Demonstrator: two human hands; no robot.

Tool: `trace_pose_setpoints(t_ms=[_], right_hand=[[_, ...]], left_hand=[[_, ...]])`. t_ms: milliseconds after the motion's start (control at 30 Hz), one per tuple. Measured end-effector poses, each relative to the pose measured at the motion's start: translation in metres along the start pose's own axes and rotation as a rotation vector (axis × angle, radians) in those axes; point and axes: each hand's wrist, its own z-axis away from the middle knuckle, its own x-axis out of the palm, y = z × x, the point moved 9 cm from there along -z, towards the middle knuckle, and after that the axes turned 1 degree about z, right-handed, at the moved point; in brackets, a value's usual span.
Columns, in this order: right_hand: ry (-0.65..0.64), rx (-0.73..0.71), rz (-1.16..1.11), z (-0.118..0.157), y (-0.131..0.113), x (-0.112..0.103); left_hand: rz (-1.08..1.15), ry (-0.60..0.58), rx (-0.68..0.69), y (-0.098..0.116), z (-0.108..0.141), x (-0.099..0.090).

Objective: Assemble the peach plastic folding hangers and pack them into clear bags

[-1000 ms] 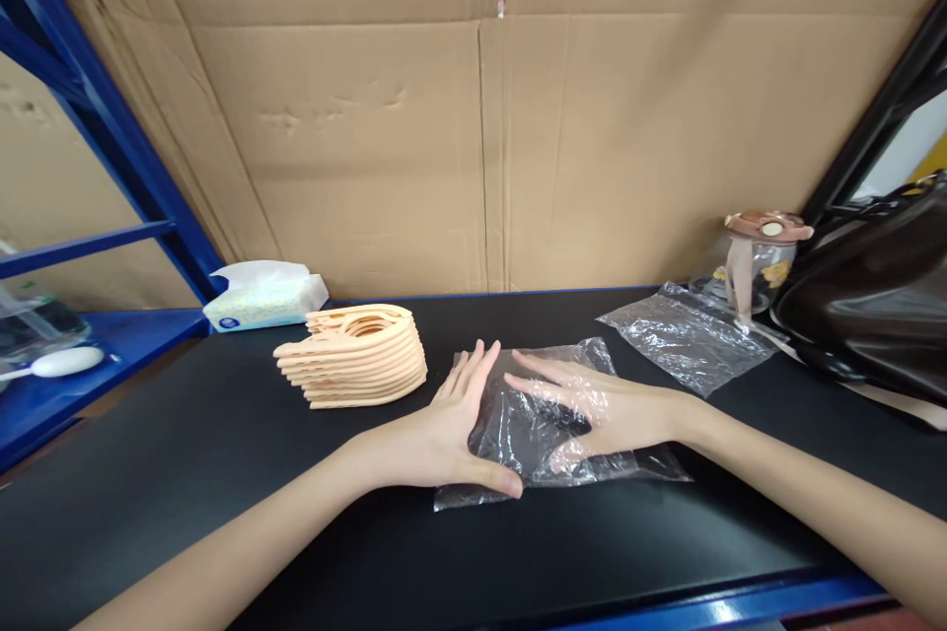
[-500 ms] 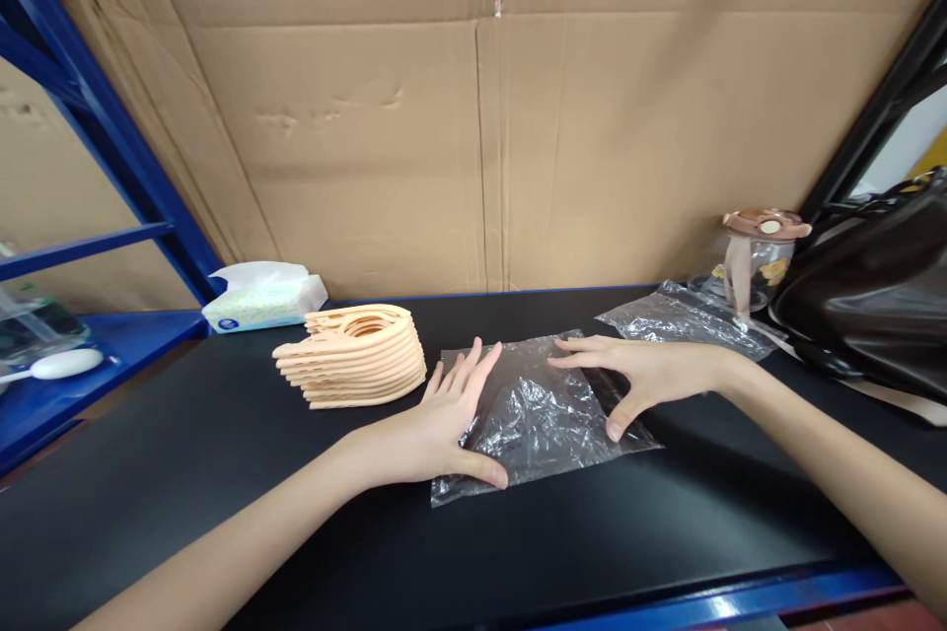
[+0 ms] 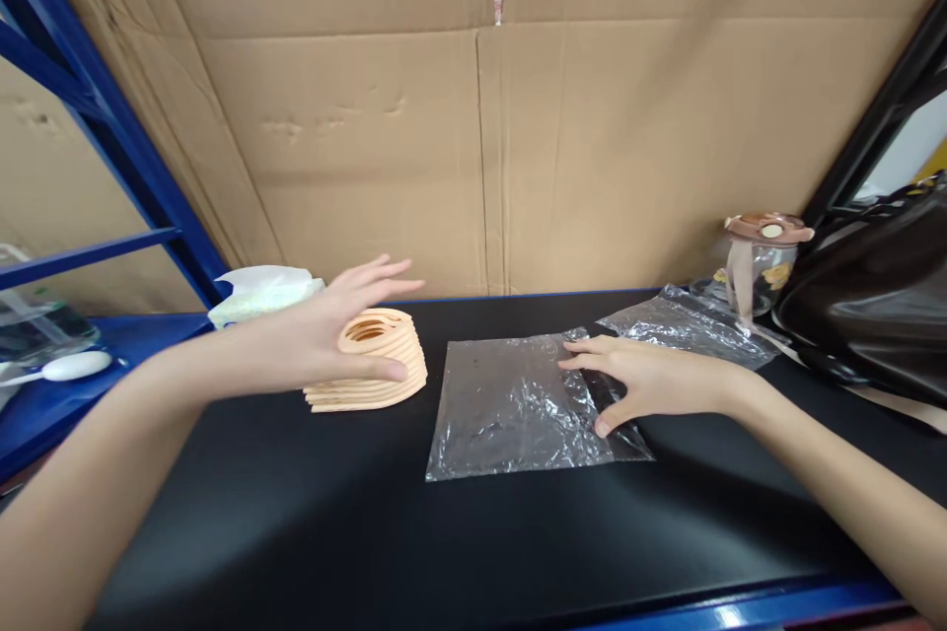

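Note:
A stack of peach-coloured hangers [image 3: 396, 360] lies on the black table [image 3: 332, 513]. Over its left part hovers my left hand [image 3: 326, 330], thumb and fingers spread, holding nothing. To the right, a clear plastic bag [image 3: 503, 404] lies flat on the table. My right hand [image 3: 636, 380] rests on or just above the bag's right end, its fingers apart; whether they touch the plastic is hard to tell.
Behind my left hand sits a tissue pack [image 3: 266, 288]. At the right are another clear bag [image 3: 685, 325], a drinking bottle [image 3: 765, 261] and a dark bag [image 3: 873, 296]. A white spoon [image 3: 74, 366] lies on the blue shelf at left. Cardboard stands behind the table.
My left hand has left the clear bag and moved left and up, over the hangers. The clear bag's left side now lies flatter. My right hand has barely moved.

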Motion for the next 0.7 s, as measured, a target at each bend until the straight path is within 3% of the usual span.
trace_pose_setpoints(t_ms=[100, 200, 400, 600, 700], right_hand=[[0.068, 0.017, 0.070, 0.002, 0.000, -0.010], [0.066, 0.037, 0.029, 0.003, 0.000, -0.013], [0.213, 0.045, 0.129, 0.000, -0.006, -0.025], [0.397, -0.004, 0.229, 0.000, -0.015, -0.042], [0.490, -0.021, 0.238, 0.002, -0.021, -0.051]], left_hand=[[-0.030, -0.037, -0.118, -0.045, 0.007, -0.001], [-0.027, -0.070, -0.202, -0.069, 0.016, 0.005], [-0.010, -0.026, -0.166, -0.071, 0.021, 0.005], [0.012, -0.071, -0.223, -0.090, 0.015, 0.009], [0.065, -0.016, -0.238, -0.082, 0.014, 0.001]])
